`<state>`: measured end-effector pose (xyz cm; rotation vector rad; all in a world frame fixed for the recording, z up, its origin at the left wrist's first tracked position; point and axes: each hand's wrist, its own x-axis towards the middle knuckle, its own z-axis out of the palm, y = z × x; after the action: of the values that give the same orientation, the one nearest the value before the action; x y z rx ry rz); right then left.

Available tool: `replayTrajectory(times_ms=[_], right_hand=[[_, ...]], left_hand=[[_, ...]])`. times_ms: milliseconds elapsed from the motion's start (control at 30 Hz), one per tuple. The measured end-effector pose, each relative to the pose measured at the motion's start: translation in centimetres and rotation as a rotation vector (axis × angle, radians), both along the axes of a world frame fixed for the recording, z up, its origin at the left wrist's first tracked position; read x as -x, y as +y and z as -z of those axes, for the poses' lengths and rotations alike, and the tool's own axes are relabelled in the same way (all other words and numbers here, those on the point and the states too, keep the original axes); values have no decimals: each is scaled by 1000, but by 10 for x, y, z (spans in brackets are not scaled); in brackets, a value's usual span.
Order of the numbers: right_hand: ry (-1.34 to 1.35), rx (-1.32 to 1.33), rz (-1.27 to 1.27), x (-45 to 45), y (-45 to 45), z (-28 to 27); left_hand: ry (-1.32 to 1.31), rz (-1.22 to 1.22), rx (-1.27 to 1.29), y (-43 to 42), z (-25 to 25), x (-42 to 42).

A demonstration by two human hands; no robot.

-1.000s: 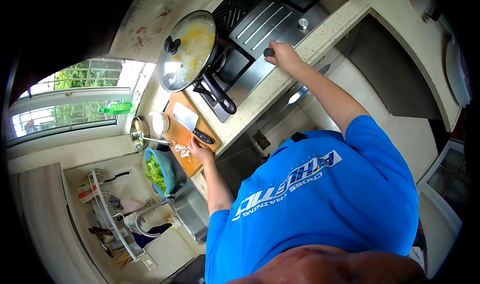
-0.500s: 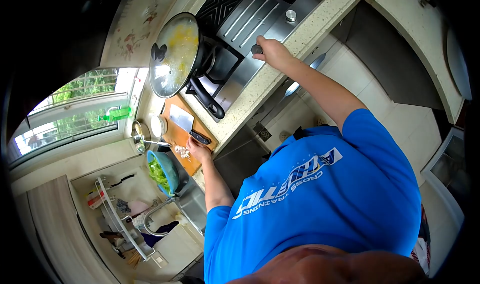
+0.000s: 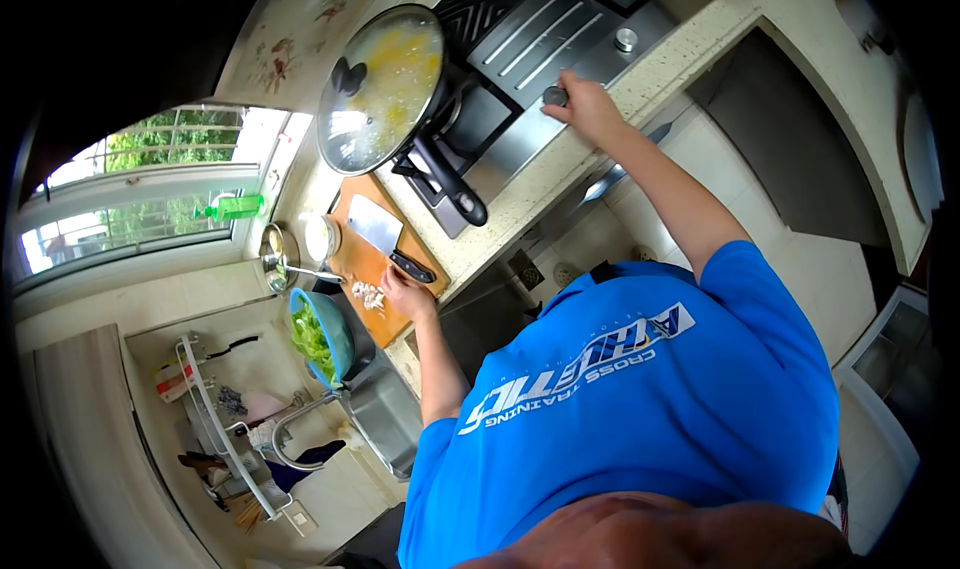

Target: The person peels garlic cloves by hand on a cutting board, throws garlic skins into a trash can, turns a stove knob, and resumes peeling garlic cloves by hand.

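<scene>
My right hand (image 3: 590, 112) has its fingers closed on a dark stove knob (image 3: 555, 96) at the front of the steel cooktop. My left hand (image 3: 408, 294) rests at the edge of the wooden cutting board (image 3: 362, 259), fingers stretched out beside small chopped white pieces (image 3: 367, 295). Just above that hand lies a cleaver (image 3: 376, 225) with a black handle, flat on the board. A pan with a long black handle (image 3: 447, 177) stands on the burner. Its glass lid (image 3: 385, 104) is on, fogged, with yellow food showing through.
Left of the board stand a white container (image 3: 322, 237) and a metal bowl (image 3: 279, 257) with a spoon. A blue basin (image 3: 338, 341) of green leaves sits by the sink (image 3: 385, 409). A dish rack (image 3: 222, 431) is on the wall side. Counter edge (image 3: 530, 201) runs before me.
The view has shifted, so the stove and board appear further right. My right hand stays on the knob, and my left hand stays by the chopped pieces.
</scene>
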<state>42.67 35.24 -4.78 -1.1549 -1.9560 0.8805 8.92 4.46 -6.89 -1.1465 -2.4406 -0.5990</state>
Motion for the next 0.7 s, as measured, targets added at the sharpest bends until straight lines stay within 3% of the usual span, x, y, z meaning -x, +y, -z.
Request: replayTrajectory(times_ms=[233, 367, 433, 500, 567, 700], right_hand=[[31, -105, 267, 6, -44, -18], [66, -8, -129, 57, -116, -31], [66, 103, -472, 95, -147, -37], [-16, 147, -703, 138, -164, -60], [87, 165, -767, 185, -182, -69], [177, 86, -767, 266, -207, -68]], left_hand=[[-152, 136, -55, -3, -23, 14], [-260, 175, -80, -4, -36, 30], [-298, 181, -190, -7, -26, 42], [-700, 140, -395, -12, -21, 49], [-1275, 194, -677, -17, -41, 45], [-1474, 277, -714, -28, -68, 52]])
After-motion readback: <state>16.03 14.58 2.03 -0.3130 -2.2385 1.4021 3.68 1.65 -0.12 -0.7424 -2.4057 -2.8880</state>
